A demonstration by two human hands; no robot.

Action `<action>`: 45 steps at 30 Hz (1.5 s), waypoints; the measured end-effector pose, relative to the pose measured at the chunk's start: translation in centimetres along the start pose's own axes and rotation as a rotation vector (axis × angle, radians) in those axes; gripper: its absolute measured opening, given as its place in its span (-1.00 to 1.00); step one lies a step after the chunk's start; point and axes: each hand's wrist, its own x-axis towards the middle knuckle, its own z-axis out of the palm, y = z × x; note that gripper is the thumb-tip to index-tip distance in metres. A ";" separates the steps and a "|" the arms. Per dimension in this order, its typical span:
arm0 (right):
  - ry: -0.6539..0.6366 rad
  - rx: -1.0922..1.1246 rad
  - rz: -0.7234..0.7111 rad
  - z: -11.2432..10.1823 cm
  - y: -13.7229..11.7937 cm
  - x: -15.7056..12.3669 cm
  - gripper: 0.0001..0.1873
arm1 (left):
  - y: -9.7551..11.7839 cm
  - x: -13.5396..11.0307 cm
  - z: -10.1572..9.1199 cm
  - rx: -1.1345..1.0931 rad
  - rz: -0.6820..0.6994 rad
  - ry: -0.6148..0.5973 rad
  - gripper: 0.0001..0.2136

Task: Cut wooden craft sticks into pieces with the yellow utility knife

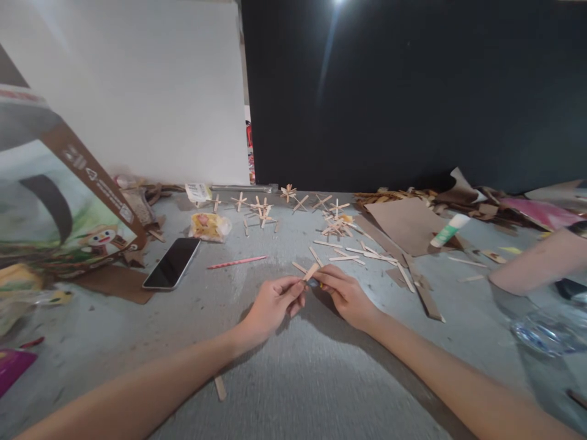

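Note:
Near the middle of the table my left hand (277, 302) pinches a wooden craft stick (311, 271) that slants up to the right. My right hand (351, 296) meets it there, its fingers closed on a small grey-blue item with a hint of yellow, mostly hidden. Another craft stick (299, 267) shows just behind the fingertips. Beyond the hands lie several loose craft sticks (343, 258). Farther back stand star-shaped pieces made of crossed sticks (265, 212), with a heap of them (338, 225) to the right.
A phone (172, 263), a red patterned pencil (236, 262) and a yellow packet (208, 227) lie left. On the right are a glue stick (450, 230), brown cardboard (403, 223), a cardboard tube (536, 260) and clear plastic (548, 333). A large printed bag (92, 183) stands far left.

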 end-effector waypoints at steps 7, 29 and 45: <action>0.022 0.000 -0.015 0.1 -0.4 0.2 -0.59 | -0.3 0.0 0.0 -0.025 -0.016 0.017 -0.59; 0.049 -0.061 0.008 0.0 0.1 -0.1 -0.61 | 0.0 -0.2 0.4 -0.102 -0.029 0.126 -0.54; 0.071 -0.061 0.027 0.0 -0.5 -0.3 -0.65 | 0.2 -0.2 0.5 -0.108 -0.016 0.138 -0.54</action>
